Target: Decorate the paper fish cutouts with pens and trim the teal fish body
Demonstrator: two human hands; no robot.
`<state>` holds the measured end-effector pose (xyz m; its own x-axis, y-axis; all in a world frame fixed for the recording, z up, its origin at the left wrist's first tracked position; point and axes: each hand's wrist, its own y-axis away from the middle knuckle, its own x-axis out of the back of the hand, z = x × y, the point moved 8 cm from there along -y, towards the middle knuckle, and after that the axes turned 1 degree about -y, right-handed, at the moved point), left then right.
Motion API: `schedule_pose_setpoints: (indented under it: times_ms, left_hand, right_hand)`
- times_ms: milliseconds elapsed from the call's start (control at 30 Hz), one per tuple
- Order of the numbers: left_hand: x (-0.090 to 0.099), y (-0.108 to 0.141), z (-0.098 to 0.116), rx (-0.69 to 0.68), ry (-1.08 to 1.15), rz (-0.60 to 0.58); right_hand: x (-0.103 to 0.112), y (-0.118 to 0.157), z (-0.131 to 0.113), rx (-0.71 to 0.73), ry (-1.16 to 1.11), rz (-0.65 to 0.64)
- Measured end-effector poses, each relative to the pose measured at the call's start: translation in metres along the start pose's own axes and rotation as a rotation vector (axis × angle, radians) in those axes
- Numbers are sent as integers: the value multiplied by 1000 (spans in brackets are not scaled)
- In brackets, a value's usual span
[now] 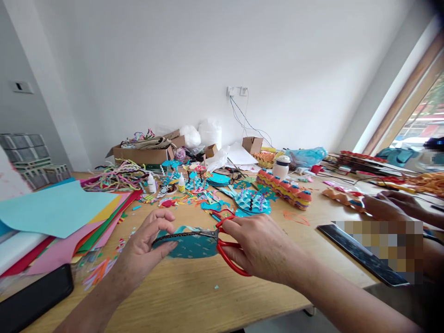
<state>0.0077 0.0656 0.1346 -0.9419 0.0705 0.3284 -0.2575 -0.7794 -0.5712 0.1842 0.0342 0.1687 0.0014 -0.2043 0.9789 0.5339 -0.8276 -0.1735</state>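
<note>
My left hand (pixel 147 243) pinches the left end of a round blue piece (pixel 194 247) with small pale marks and a dark corrugated edge, tilted above the table. Wrapped in the handles of red-handled scissors (pixel 234 259) is my right hand (pixel 258 245). The metal blades lie along the top edge of the blue piece, pointing left toward my left fingers. A light-blue paper strip (pixel 183 229) shows behind that edge. Whether the blades are cutting anything I cannot make out.
Coloured paper sheets (pixel 58 212) and a black phone (pixel 38 296) lie left. Glue bottles (pixel 181 183), paper scraps and a blue wavy craft (pixel 252 201) sit beyond my hands. A painted egg carton (pixel 284 189) stands right of them. Another person's hands (pixel 388 206) work at the right, near a tablet (pixel 360 254).
</note>
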Motion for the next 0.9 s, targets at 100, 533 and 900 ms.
schedule_pose_setpoints:
  times_ms: [100, 533, 900]
  left_hand:
    - [-1, 0, -1, -1, -12, -1]
    - [-1, -1, -1, 18, -22, 19]
    - [-1, -3, -1, 52, 7, 30]
  right_hand:
    - [-1, 0, -1, -6, 2, -16]
    - [-5, 0, -1, -7, 25, -29]
    - [-5, -3, -4, 10, 41, -24]
